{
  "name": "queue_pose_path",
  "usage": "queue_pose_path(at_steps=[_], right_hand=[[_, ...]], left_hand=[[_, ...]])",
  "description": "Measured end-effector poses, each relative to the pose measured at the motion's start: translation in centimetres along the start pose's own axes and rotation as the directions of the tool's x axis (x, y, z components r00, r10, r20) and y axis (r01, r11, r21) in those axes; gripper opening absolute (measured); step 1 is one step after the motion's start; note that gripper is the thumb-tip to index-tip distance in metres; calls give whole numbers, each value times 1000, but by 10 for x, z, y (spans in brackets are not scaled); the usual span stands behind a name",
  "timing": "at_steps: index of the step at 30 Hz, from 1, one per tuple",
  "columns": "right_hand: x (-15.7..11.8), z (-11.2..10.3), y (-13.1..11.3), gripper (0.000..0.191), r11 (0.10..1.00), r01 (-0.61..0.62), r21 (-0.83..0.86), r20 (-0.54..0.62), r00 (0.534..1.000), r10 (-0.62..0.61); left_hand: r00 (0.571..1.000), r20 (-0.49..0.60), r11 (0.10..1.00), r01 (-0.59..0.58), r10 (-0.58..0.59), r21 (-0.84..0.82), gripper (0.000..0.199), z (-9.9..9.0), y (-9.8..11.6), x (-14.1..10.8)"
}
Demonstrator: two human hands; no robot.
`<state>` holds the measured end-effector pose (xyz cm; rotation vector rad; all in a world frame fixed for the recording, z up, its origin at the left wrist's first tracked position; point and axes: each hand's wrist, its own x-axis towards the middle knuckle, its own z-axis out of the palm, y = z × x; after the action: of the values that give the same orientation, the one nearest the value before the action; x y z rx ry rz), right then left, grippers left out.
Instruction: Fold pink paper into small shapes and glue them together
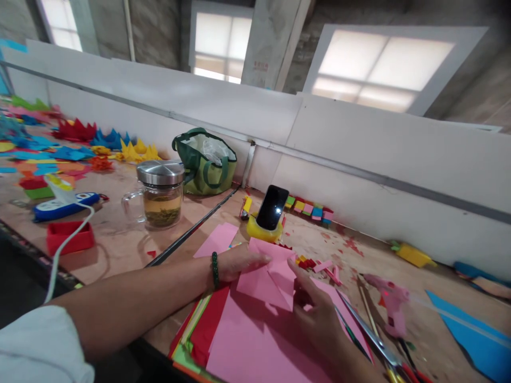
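Observation:
A folded sheet of pink paper is held up between my two hands, its creases running toward the middle. My left hand, with a dark green bead bracelet at the wrist, grips the left side, thumb lying on top. At the right edge, my right hand pinches the sheet, index finger along the upper corner; its thumb is partly hidden. Below them lies a stack of pink sheets over red, yellow and green paper. Scissors with red handles rest right of my right hand.
A pink glue gun and blue paper lie at right. Behind the hands, a phone leans on a yellow tape roll. A lidded glass mug, green bag and red box stand at left.

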<state>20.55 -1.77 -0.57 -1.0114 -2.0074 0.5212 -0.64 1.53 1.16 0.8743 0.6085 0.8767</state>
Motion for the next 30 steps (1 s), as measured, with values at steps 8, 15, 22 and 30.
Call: queue_pose_path(at_steps=[8,15,22,30], right_hand=[[8,-3,-2,24,933,-184,308,77,983,168],[6,-5,9,19,935,-175,307,-189,952,240],[6,-4,3,16,934,-137,329,-162,967,198],[0,0,-4,77,783,-289,551,-21,933,359]], left_hand=[[997,-43,998,58,-58,0,38,2,-3,0],[996,-47,995,-73,76,64,81,-8,4,5],[963,220,825,-251,158,507,43,-13,-1,2],[971,112,847,-240,212,474,44,-13,-4,2]])
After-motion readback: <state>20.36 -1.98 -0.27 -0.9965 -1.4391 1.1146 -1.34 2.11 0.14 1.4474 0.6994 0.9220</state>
